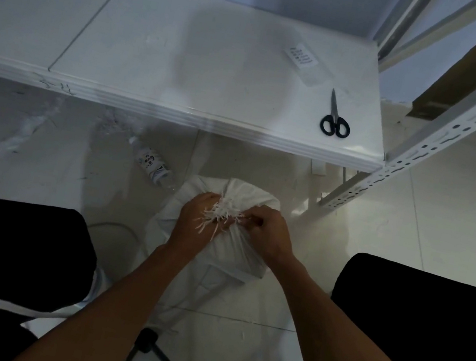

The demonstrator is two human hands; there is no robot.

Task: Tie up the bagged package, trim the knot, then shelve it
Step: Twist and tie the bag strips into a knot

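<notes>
A white bagged package (234, 249) stands on the tiled floor between my knees. Its gathered neck ends in a frayed white tuft (221, 212) at the top. My left hand (194, 223) grips the neck from the left, with the frayed strands lying over its fingers. From the right, my right hand (265, 233) pinches the same gathered fabric. Black-handled scissors (335, 118) lie shut on the white table, far from both hands.
The white table (178, 112) runs across the view above the package. A white slotted metal shelf frame (428, 140) rises at right. A plastic bottle (153, 165) lies on the floor left of the bag. A clear label sleeve (307, 60) rests near the scissors.
</notes>
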